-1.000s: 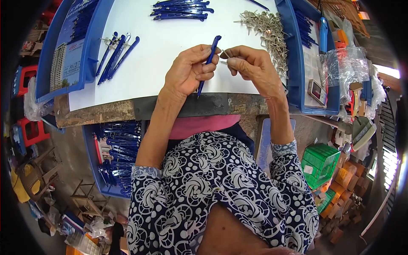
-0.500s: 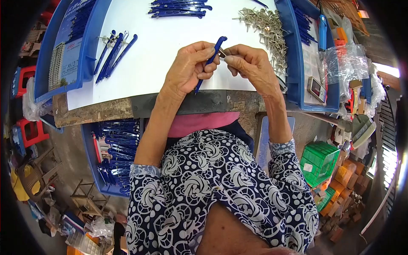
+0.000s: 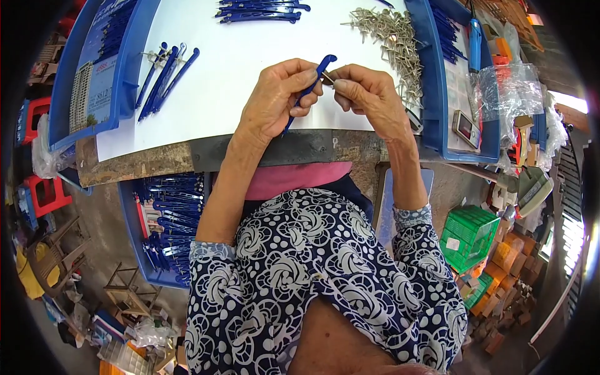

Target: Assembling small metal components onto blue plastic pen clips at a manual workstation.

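My left hand [image 3: 281,94] is closed around a slim dark-blue clip piece [image 3: 326,61] with a hooked top, held slanted above the white work sheet [image 3: 231,75]. My right hand [image 3: 370,94] pinches a small metal part [image 3: 327,77] against the blue piece's side, near its upper end. Fingers hide most of that part. Several blue clips [image 3: 167,81] lie to the left, some with metal bits at the top. A stack of blue pieces [image 3: 259,11] rests at the far side. Beyond my right hand is a heap of small silvery metal parts [image 3: 394,53].
Blue trays flank the sheet, one at the left [image 3: 128,81] and one at the right [image 3: 433,87]; the right one holds a small handheld device [image 3: 465,129]. Below the table's front edge sits another blue tray [image 3: 134,231] of clips. A green crate [image 3: 464,240] stands at lower right.
Both hands stay nearly in place on the blue piece and metal part. The piece's hooked top has moved slightly right and its lower end slightly left. The whole view shifts a little.
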Motion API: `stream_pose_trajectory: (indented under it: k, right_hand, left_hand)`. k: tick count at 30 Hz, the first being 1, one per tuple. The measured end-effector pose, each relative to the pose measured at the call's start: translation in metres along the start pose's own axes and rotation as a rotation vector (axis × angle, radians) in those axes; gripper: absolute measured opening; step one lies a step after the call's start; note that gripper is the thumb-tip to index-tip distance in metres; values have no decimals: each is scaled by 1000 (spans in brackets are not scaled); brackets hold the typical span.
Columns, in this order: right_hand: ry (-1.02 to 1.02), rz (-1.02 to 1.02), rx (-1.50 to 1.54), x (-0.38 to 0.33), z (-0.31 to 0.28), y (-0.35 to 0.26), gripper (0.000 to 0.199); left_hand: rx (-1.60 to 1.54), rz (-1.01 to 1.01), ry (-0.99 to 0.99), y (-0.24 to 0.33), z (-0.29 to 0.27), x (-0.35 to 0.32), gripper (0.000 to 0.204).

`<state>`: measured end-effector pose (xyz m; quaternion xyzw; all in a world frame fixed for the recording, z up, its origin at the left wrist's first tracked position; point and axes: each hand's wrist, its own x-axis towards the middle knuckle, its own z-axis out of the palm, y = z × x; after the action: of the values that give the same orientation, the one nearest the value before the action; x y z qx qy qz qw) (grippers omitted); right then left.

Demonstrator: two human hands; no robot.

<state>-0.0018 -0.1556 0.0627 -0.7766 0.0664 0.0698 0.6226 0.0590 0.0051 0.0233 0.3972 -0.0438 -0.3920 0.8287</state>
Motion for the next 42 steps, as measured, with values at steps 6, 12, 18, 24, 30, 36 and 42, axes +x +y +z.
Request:
stream_pose_trajectory:
  k: [6, 12, 18, 24, 30, 36, 42]
  right_hand:
    - [-27, 2, 33, 1, 0, 7, 21]
    - [-7, -52, 15, 0, 3, 7, 20]
    - [49, -108, -78, -2, 7, 10, 19]
    - [11, -36, 47, -1, 4, 10, 17]
    - [79, -64, 2, -7, 11, 9, 16]
    - [152, -136, -156, -9, 16, 14, 13]
    - [243, -341, -505, -9, 17, 23, 12]
  left_hand:
    - [83, 77, 4, -2, 1, -2, 15]
    - [256, 121, 27, -2, 2, -2, 17]
    - [363, 162, 52, -3, 5, -4, 18]
    - [451, 223, 91, -7, 9, -5, 18]
    - [466, 274, 121, -15, 11, -3, 17]
    - [555, 289, 148, -15, 13, -3, 16]
    - [592, 249, 178, -13, 14, -3, 13]
